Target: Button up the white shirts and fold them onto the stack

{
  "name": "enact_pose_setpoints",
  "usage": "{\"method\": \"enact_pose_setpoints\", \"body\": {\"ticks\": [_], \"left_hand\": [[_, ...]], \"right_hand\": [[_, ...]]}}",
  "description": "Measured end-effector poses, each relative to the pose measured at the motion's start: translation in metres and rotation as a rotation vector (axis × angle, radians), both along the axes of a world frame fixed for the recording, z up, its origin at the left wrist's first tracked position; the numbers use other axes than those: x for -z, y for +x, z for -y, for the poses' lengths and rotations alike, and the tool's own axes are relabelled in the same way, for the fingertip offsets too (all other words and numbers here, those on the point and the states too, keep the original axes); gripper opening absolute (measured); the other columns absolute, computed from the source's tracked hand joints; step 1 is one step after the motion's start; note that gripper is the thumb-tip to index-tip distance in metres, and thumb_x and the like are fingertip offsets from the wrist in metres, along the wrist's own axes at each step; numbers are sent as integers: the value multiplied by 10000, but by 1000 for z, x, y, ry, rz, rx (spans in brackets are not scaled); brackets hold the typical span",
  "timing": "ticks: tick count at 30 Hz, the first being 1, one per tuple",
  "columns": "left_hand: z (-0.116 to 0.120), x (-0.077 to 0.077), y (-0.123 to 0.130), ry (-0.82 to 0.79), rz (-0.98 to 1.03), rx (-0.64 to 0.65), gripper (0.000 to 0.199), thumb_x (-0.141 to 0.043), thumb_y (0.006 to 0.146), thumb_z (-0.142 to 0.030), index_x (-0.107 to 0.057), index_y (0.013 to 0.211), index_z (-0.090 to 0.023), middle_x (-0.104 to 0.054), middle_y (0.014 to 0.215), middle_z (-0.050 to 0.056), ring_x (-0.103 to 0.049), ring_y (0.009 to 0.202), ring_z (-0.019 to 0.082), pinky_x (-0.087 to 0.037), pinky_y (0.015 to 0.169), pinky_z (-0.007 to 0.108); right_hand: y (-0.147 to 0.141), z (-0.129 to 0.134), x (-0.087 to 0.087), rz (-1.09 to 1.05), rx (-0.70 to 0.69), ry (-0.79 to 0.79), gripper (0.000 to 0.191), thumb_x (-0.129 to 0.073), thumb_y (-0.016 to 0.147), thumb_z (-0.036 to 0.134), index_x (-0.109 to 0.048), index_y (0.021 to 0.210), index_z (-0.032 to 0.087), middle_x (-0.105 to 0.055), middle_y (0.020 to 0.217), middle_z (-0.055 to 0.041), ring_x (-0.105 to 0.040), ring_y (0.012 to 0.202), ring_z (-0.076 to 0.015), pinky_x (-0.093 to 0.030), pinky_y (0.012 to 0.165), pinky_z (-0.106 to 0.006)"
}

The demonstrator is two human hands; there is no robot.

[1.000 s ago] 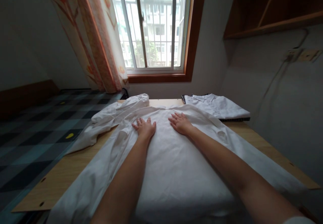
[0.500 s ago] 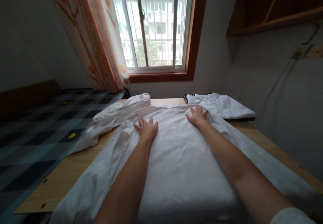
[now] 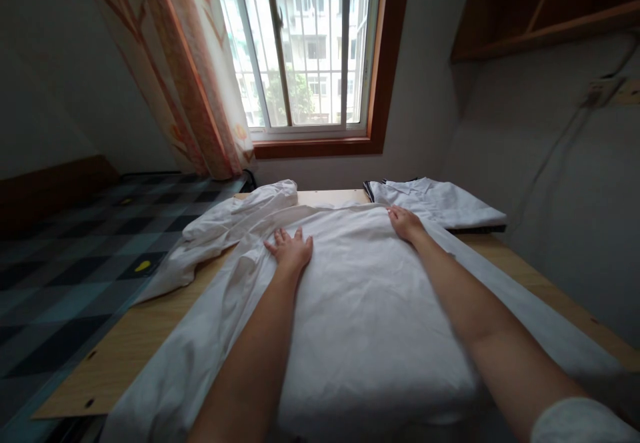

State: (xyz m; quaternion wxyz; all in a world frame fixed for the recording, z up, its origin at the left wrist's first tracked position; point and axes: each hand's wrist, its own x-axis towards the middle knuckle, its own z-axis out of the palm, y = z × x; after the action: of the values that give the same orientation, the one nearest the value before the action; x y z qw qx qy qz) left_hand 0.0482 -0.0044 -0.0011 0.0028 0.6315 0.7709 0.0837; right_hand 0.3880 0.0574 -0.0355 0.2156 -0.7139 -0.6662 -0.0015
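Note:
A large white garment [image 3: 360, 296] is spread over a wooden board, its near end hanging over the front edge. My left hand [image 3: 291, 248] lies flat on its upper left part with the fingers spread. At the garment's far right corner, my right hand [image 3: 404, 222] has its fingers drawn together on the cloth edge; the fingertips are partly hidden. A rumpled sleeve-like part [image 3: 235, 220] stretches out to the far left.
Folded white clothing [image 3: 440, 203] with dark striped cloth under it lies at the board's back right. The wooden board [image 3: 95, 370] borders a checked bed [image 3: 55, 283] on the left. Behind are a window [image 3: 315, 50], a curtain [image 3: 185, 76] and a wall shelf [image 3: 550, 36].
My right hand has moved right and slightly away to the garment's far corner, and its spread fingers have come together. My left hand stays in place. The view has tilted slightly.

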Motion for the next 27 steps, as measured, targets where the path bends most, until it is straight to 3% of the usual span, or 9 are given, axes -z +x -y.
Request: {"method": "enact_pose_setpoints", "body": {"ticks": [6,10,13,16,20,22,24,27], "left_hand": [[-3,-3,-5,-47,18,6,640,-297,942,-584,-404,1507,-304,-270,1620,142,-187,1501,351,-61,1159,661],[-5,-2,-9,-59,-1,25,664,-259,942,-598,-373,1523,-299,-242,1631,131,-163,1512,328,-37,1169,643],[-5,-1,-9,-66,-5,23,674,-240,943,-597,-352,1533,-291,-217,1638,134,-140,1517,329,-40,1167,643],[-5,-2,-8,-87,-8,15,679,-227,947,-585,-330,1543,-278,-194,1641,148,-130,1518,333,-41,1166,643],[-6,-2,-7,-92,-13,13,676,-220,950,-581,-315,1548,-281,-181,1643,151,-112,1521,332,-29,1166,640],[-6,-2,-7,-87,-13,15,677,-220,951,-584,-312,1549,-283,-186,1642,153,-109,1522,332,-26,1166,639],[-7,0,-8,-79,-14,18,680,-221,950,-590,-311,1550,-281,-195,1639,159,-116,1521,332,-29,1167,636],[-8,1,-9,-63,-19,23,682,-234,947,-596,-320,1547,-283,-202,1637,160,-132,1518,335,-37,1167,636]], "right_hand": [[14,9,1,-46,-110,141,432,-352,981,239,-667,1259,140,-646,1333,-98,-566,1254,-187,-375,1085,-266],[16,13,-2,-59,-43,175,396,-396,929,167,-711,1167,130,-706,1217,-112,-627,1139,-215,-433,1026,-291],[5,12,-14,-49,20,205,424,-406,862,86,-701,1167,70,-684,1231,-166,-598,1171,-250,-403,1069,-341],[-31,16,-35,-29,15,283,464,-402,862,92,-660,1245,60,-605,1351,-180,-508,1289,-269,-332,1135,-384],[-113,38,-50,12,-366,218,461,-386,942,178,-600,1347,132,-568,1422,-111,-413,1389,-220,-232,1193,-382],[-153,53,-44,28,-481,29,494,-392,991,320,-502,1442,151,-454,1527,-100,-303,1460,-228,-154,1214,-407],[-182,64,-33,33,-506,-62,580,-410,987,484,-465,1471,168,-383,1569,-114,-270,1476,-269,-161,1204,-454],[-197,71,-19,30,-512,-135,637,-322,1002,545,-412,1504,164,-316,1597,-130,-250,1484,-291,-148,1199,-494]]}}
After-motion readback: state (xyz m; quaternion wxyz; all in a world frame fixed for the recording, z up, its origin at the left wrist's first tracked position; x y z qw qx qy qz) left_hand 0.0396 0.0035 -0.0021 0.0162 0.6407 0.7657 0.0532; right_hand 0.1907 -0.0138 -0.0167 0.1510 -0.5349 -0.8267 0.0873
